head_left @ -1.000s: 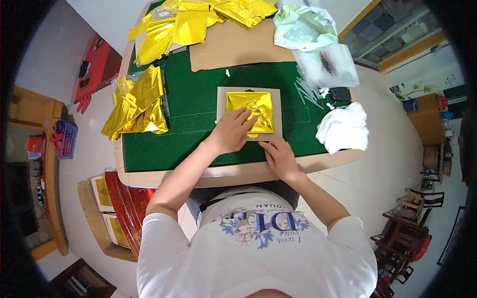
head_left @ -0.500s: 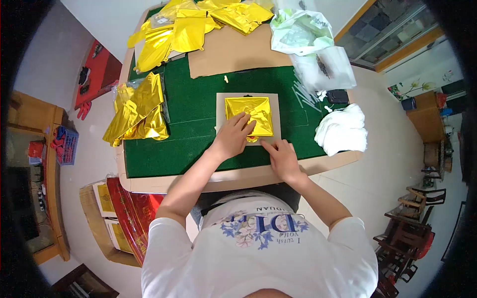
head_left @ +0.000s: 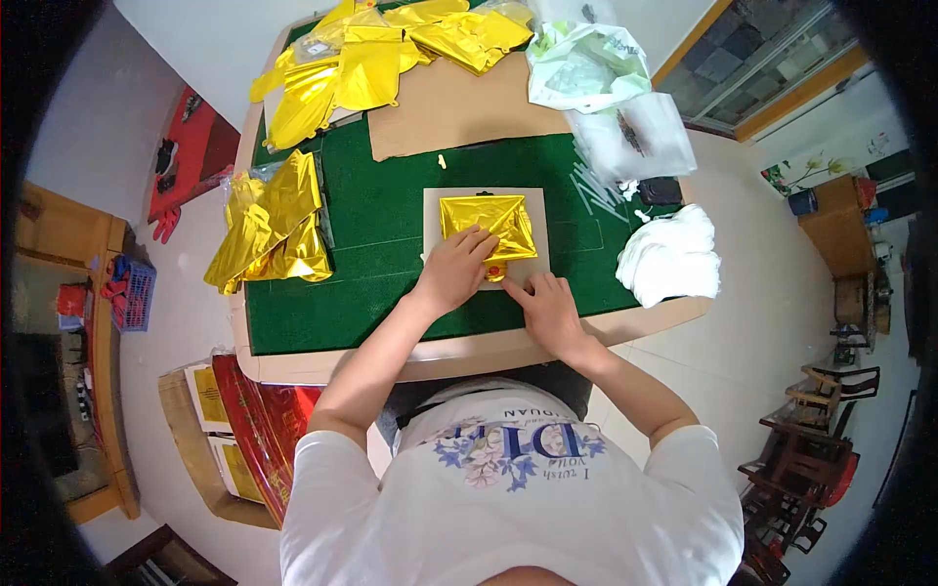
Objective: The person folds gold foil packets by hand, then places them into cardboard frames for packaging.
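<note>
A folded gold foil piece (head_left: 505, 220), roughly square and crinkled, lies on a beige card (head_left: 532, 269) on the green table top. My left hand (head_left: 454, 269) rests on the foil's lower left part with its fingers laid flat. From under the lower edge sticks a small gold tab (head_left: 495, 272) with a red mark. Just right of this tab is my right hand (head_left: 549, 311), its thumb reaching to the tab's edge and its fingers loosely bent and apart. Nothing is visibly gripped by either hand.
More gold foil (head_left: 278, 225) lies at the table's left, with further foil pieces (head_left: 366, 68) at the back. Beside the brown cardboard (head_left: 469, 107) sits a plastic bag (head_left: 591, 73). At right are clear strips (head_left: 598, 190), a black object (head_left: 661, 190) and a white bundle (head_left: 671, 256).
The foil's lower edge has shifted up slightly, and more of the tab with the red mark shows. My right hand has moved a little left, towards the tab. My left hand stays on the foil.
</note>
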The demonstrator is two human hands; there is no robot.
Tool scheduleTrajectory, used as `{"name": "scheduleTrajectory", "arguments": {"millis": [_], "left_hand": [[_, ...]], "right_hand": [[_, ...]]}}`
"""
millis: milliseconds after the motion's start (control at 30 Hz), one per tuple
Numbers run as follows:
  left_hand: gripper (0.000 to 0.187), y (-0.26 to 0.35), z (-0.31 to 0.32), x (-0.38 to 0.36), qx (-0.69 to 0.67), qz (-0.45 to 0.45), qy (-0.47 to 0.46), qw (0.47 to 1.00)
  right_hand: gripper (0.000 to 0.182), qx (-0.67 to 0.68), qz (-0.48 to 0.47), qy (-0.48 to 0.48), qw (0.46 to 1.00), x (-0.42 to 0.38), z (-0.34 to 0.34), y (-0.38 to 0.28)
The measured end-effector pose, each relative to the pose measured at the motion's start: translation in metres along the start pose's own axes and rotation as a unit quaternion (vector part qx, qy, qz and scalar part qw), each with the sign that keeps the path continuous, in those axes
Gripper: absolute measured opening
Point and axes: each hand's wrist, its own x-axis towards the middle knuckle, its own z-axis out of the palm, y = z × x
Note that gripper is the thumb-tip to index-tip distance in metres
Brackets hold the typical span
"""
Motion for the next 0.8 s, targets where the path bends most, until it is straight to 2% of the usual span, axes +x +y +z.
{"name": "scheduleTrajectory", "arguments": {"millis": [100, 167, 300, 367, 600, 800], "left_hand": [[0.050, -0.001, -0.002, 0.001, -0.005, -0.012, -0.004, 1.000], [0.049, -0.001, -0.003, 0.001, -0.012, -0.022, -0.015, 1.000], [0.049, -0.001, -0.004, 0.002, -0.018, -0.025, -0.023, 0.999], [0.049, -0.002, -0.004, 0.002, -0.017, -0.022, -0.020, 0.999], [0.048, -0.001, -0.005, 0.002, -0.010, -0.020, -0.023, 0.999], [0.048, -0.002, -0.005, 0.002, -0.021, -0.021, -0.020, 0.999]], "right_hand": [[0.049, 0.019, 0.011, 0.000, 1.000, 0.004, -0.001, -0.001], [0.048, 0.026, -0.007, 0.063, 0.998, 0.006, 0.003, 0.001], [0.048, 0.001, -0.039, 0.051, 0.998, 0.008, 0.012, 0.008], [0.054, -0.020, -0.032, 0.022, 0.999, 0.009, 0.017, 0.010], [0.054, 0.016, -0.009, 0.027, 0.999, 0.023, 0.019, 0.008], [0.043, -0.023, 0.029, 0.059, 0.998, 0.028, 0.027, 0.003]]}}
